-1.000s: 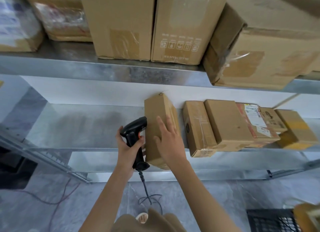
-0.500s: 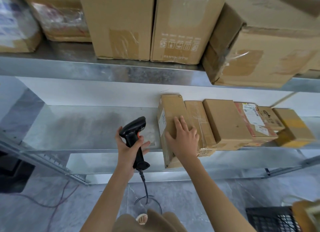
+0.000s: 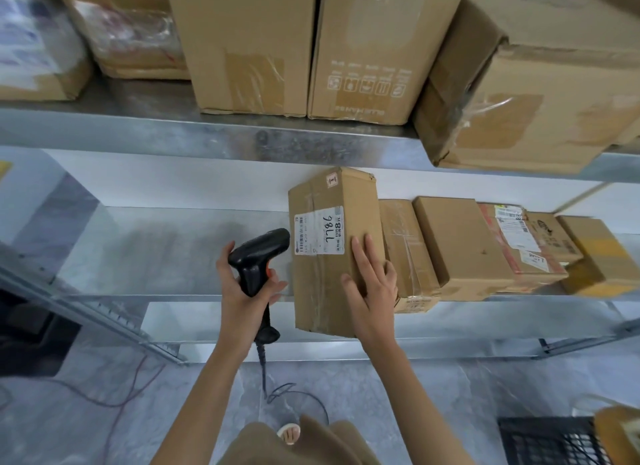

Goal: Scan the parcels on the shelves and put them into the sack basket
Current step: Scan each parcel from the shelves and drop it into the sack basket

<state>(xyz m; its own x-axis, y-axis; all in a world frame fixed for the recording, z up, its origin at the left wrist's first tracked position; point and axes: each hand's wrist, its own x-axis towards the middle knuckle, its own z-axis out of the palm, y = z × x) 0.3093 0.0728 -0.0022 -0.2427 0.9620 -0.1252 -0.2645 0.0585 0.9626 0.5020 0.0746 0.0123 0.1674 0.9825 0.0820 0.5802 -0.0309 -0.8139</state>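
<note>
Right now the parcel (image 3: 332, 256) sits at the front edge of the lower shelf (image 3: 173, 253), its near end hanging over the lip, with the white label (image 3: 319, 231) turned up. The right hand (image 3: 372, 284) lies on the parcel's right side, fingers fairly straight on top and along the edge, steadying rather than clutching it. The left hand (image 3: 247, 291) is wrapped round the handle of the black scanner (image 3: 258, 256), whose head sits just left of the label. I'd tip the scanner's nose onto the barcode strip along the label's left edge and keep the box still. Neighbouring boxes (image 3: 460, 242) crowd its right side. The black basket (image 3: 550, 440) waits low at the right.
</note>
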